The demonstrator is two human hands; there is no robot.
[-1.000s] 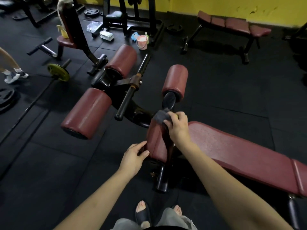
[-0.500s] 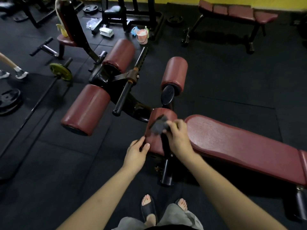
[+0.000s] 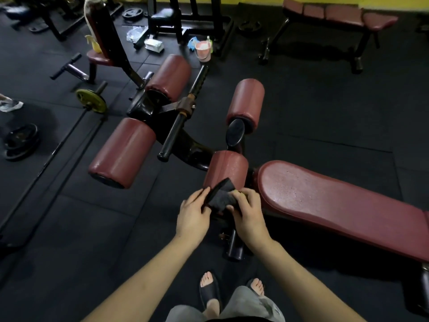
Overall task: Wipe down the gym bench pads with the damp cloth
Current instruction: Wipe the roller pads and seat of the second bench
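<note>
Both hands have come together since half a second ago: the left hand (image 3: 193, 216), which was resting against the near side of the roller pad (image 3: 226, 169), now pinches the dark grey cloth (image 3: 220, 197) from the left, and the right hand (image 3: 249, 211) has drawn the cloth down off the pad's top to its near end. The right hand's fingers curl over the cloth's right edge, so the two hands clamp it between them, almost touching. The cloth sits bunched at the lower end of the roller pad, close to 6 o'clock of the frame's centre.

At 3 o'clock from the hands lies the long bench pad (image 3: 336, 205), dark red, its surface speckled with pale spots. At 10 o'clock stands a larger roller pad (image 3: 121, 153), with two more beyond it at 11 and 1 o'clock. A pink bucket (image 3: 203, 51) stands on the black floor mat (image 3: 325, 108) at 12 o'clock, and a second bench (image 3: 336, 13) stands by the yellow wall at 1 o'clock. A barbell (image 3: 90, 101) with a yellow plate lies at 9 o'clock.
</note>
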